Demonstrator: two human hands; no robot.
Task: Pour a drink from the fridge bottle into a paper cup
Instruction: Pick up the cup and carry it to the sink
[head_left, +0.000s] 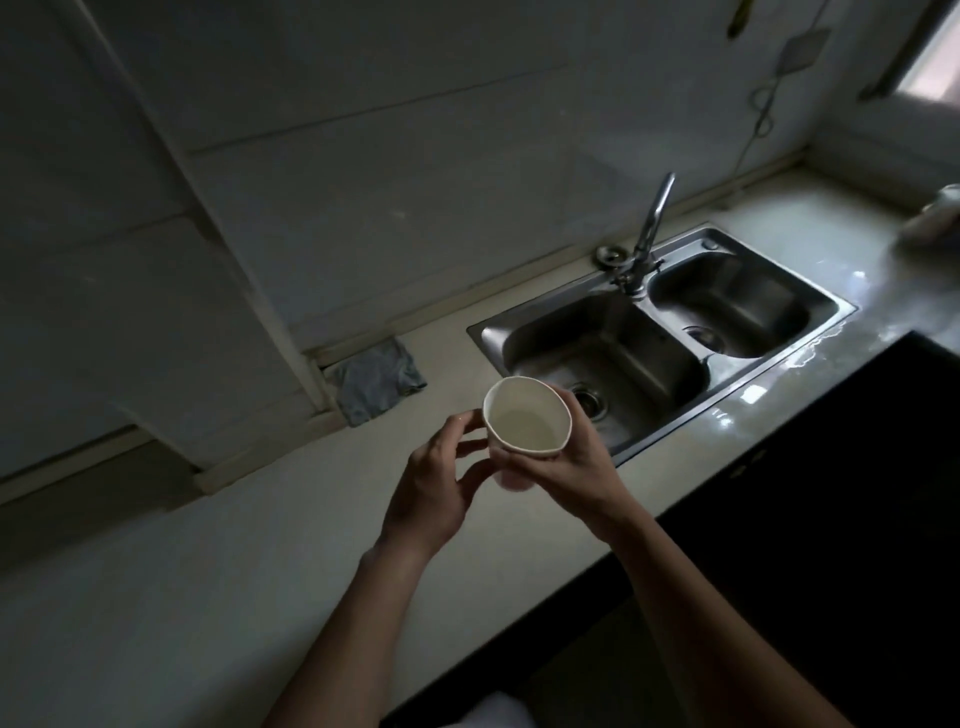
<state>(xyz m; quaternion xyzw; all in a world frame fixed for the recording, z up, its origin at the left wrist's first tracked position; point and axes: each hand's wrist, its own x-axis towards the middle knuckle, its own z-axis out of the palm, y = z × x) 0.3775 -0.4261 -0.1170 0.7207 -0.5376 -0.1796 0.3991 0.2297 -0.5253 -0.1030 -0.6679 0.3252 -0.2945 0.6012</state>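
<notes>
Right hand (569, 470) has its fingers clamped round the paper cup (524, 423), left hand (431, 491) fingertips curl against its other side, probably keeping it level for pouring.

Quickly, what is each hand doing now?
Left hand: pinches the paper cup at its side.
Right hand: grips the paper cup.

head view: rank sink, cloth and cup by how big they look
1. sink, by far the largest.
2. cloth and cup look about alike; the cup is nearer the camera, so I won't rank them.
</notes>
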